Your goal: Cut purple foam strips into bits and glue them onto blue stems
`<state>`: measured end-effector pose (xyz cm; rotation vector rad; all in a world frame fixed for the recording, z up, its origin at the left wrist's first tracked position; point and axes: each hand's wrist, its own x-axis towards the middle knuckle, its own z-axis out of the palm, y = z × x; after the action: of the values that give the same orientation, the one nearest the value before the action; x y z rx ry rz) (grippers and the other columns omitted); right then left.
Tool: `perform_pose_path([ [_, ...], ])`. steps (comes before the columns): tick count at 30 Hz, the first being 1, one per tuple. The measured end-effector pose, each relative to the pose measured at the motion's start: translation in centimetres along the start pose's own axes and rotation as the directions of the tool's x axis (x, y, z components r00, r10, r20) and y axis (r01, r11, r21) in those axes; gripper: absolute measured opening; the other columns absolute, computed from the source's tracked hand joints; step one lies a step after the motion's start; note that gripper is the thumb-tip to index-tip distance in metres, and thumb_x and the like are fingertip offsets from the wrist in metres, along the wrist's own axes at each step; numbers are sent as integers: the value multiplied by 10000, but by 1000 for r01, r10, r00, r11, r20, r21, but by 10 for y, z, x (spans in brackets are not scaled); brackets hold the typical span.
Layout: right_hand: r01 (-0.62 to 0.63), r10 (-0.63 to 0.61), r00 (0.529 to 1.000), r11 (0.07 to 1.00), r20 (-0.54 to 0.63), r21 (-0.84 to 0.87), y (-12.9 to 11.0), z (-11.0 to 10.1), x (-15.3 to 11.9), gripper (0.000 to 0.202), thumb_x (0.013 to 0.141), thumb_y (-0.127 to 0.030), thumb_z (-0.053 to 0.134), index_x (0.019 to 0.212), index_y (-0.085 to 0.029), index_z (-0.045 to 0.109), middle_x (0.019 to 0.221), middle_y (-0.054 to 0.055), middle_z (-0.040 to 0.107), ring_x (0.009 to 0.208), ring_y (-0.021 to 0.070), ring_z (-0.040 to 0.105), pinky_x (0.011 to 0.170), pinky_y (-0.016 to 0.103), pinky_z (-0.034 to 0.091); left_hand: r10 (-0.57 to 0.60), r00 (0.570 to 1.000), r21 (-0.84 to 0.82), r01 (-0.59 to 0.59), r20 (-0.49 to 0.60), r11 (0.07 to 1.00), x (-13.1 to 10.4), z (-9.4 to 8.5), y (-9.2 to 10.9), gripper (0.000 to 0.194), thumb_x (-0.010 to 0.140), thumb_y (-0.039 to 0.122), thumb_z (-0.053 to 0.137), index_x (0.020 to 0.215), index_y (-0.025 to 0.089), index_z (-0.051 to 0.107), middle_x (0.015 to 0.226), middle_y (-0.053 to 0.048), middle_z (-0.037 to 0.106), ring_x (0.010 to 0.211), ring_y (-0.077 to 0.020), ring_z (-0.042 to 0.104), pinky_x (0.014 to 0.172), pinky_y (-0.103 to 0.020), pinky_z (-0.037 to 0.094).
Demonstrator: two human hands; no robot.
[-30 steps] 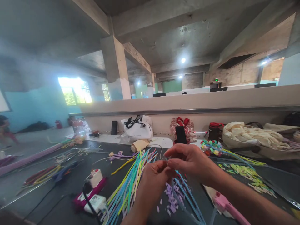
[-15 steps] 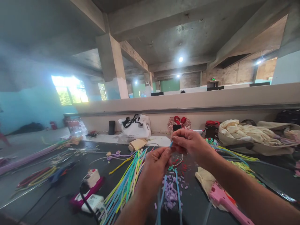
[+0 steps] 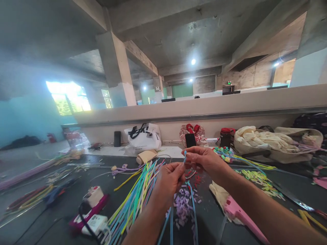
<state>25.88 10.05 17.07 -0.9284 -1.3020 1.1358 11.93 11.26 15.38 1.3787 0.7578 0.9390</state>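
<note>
My hands meet above the middle of the black table (image 3: pixel 209 217). Between my fingertips is a slim blue stem (image 3: pixel 185 157), standing nearly upright and raised clear of the tabletop. My left hand (image 3: pixel 171 176) is closed around its lower part, thumb against forefinger. My right hand (image 3: pixel 205 159) is pinched at its upper end, the fingertips almost together — I cannot tell how firmly they press.

Below my hands, a loose heap of short purple pieces (image 3: pixel 183 206) lies toward the table's near edge, with more blue strands (image 3: pixel 193 207) running past it to that edge. A few red bits (image 3: pixel 197 179) lie just beyond the heap.

Left of my left forearm, a bundle of coloured stems (image 3: pixel 135 199) fans from near the middle down to the near edge, beside a magenta power strip (image 3: pixel 100 205). On my right, a pink tool (image 3: pixel 241 214) slants toward the near edge, and yellow-green pieces (image 3: pixel 263 183) lie beyond my forearm. Along the far edge — a white bag (image 3: pixel 144 139) and an upright phone (image 3: pixel 190 140).
</note>
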Motion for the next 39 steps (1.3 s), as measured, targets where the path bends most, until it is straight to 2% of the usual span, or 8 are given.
perform_pose_path([
  [10,-30,29,1000,990,5,138,7,-6,-5,133,672,-254,621,731,-140,584,495,-53,518,425,45,444,419,161,327,-56,994,-16,57,97,998,-19,4,-3,278,754,359,486,796,114,610,577,-6,581,436,-60,510,342,-128,317],
  [21,-88,94,992,994,-86,70,38,-5,-2,177,667,-302,547,749,-150,509,463,-72,443,349,40,339,345,162,263,-187,960,-81,208,210,975,-13,7,-31,296,764,399,473,853,133,567,528,9,579,389,-81,551,319,-126,336],
  [25,-74,67,993,994,-94,-74,44,0,-2,179,677,-316,518,738,-148,502,501,-60,447,399,51,386,378,167,302,-189,971,-71,201,145,977,-11,4,-32,255,753,379,495,803,135,552,657,-17,613,514,-104,597,376,-150,417],
  [28,-47,33,998,963,-57,-264,50,-2,-3,215,720,-325,471,802,-138,538,560,-26,514,403,63,410,364,175,287,-168,980,-91,177,103,980,-11,-3,-32,209,742,348,511,709,141,520,579,13,585,371,-54,503,309,-128,341],
  [33,71,-34,997,741,68,-667,79,-21,-26,158,698,-182,476,755,-173,623,673,16,598,594,130,532,533,220,374,-185,982,29,183,48,983,-18,-28,-44,282,764,412,414,798,151,517,498,54,514,250,-8,263,275,-155,134],
  [35,149,-27,986,599,167,-787,96,-25,-38,205,683,-115,471,756,-199,643,743,31,609,669,155,549,591,242,373,-186,982,405,169,4,899,-21,-37,-52,349,790,432,317,791,151,524,515,40,529,277,-24,270,304,-173,170],
  [37,261,8,958,396,287,-880,112,-24,-46,252,717,-98,441,826,-220,632,832,45,592,657,151,552,569,242,368,-127,991,785,117,-49,609,-21,-42,-60,334,793,376,304,719,153,541,559,3,572,371,-65,415,392,-197,285],
  [39,351,48,927,235,372,-906,124,-21,-50,216,750,-123,444,853,-219,607,873,48,572,654,145,551,552,231,369,-63,995,928,97,-80,359,-22,-44,-69,245,749,292,378,651,153,553,629,-47,611,574,-144,550,536,-246,357],
])
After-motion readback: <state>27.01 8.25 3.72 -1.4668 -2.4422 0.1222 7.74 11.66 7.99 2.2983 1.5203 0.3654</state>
